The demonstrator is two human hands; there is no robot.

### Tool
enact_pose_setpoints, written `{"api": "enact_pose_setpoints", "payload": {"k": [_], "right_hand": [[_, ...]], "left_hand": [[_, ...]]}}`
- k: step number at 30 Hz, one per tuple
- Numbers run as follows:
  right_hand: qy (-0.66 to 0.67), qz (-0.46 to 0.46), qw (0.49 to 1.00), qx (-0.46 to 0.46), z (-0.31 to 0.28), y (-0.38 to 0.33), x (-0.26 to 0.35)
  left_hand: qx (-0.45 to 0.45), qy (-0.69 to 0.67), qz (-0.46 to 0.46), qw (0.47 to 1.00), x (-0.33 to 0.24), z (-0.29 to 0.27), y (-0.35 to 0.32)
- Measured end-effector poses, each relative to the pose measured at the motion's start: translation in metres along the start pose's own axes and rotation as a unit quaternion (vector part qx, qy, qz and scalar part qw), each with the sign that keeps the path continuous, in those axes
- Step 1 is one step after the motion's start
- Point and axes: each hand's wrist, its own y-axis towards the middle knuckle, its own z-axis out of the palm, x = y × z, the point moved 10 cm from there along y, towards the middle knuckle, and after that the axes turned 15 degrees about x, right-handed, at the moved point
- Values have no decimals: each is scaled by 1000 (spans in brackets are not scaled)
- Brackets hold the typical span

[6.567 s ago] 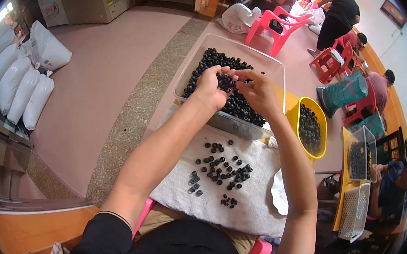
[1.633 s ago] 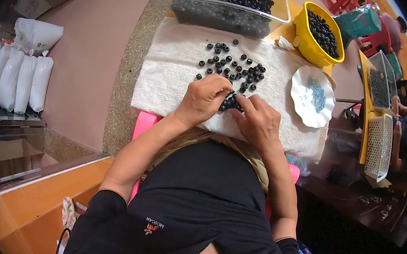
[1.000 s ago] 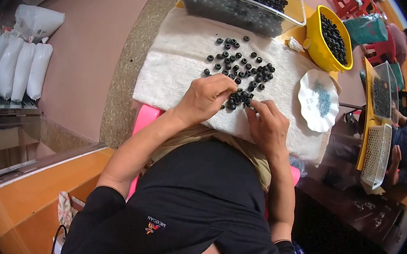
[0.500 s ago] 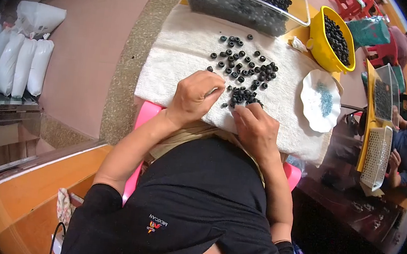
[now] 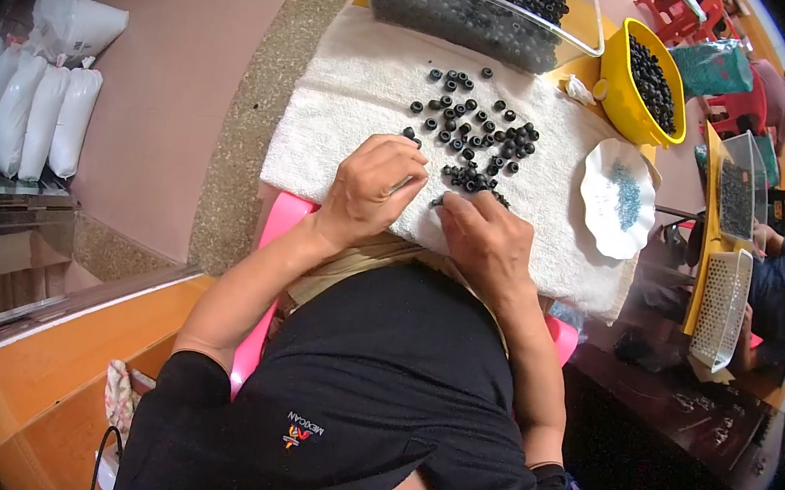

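Now, step in hand: you are working at the near edge of the white towel (image 5: 360, 98), both hands meeting over the dark beads (image 5: 476, 134) scattered there; it reads as picking up or threading one bead at a time.
Left hand: your left hand (image 5: 374, 190) is curled, fingers drawn together on something thin and pale that pokes out toward the other hand; you cannot tell whether it is a needle, a cord or a stick.
Right hand: your right hand (image 5: 489, 241) lies knuckles up, fingertips pressed together at the cluster of beads nearest you; whether a bead is actually pinched is hidden under the fingers.
Where the beads are: loose on the towel in a band running from the hands up toward the clear tray (image 5: 567, 43), most just beyond your fingertips.
Pointing and axis: the beads are small, round and ring-like, many showing a hole facing up; no long axis to speak of. The thin piece in the left hand points rightward toward the right fingertips.
Next move calls for: a fine pinch and lining a bead's hole up with that thin tip, judging by the pose.
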Motion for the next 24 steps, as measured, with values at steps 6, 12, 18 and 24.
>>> {"api": "enact_pose_setpoints", "payload": {"k": [6, 12, 18, 24], "right_hand": [[-80, -5, 996, 38, 9, 6, 0], [-120, 10, 993, 8, 10, 1, -14], [-136, 0, 991, -8, 5, 4, -19], [-10, -15, 999, -28, -10, 0, -18]], "left_hand": [[4, 6, 0, 1000, 1, 2, -2], [4, 7, -4, 1000, 0, 2, -3], [3, 16, 5, 1000, -4, 1, -1], [13, 18, -3, 1000, -1, 4, -4]]}}
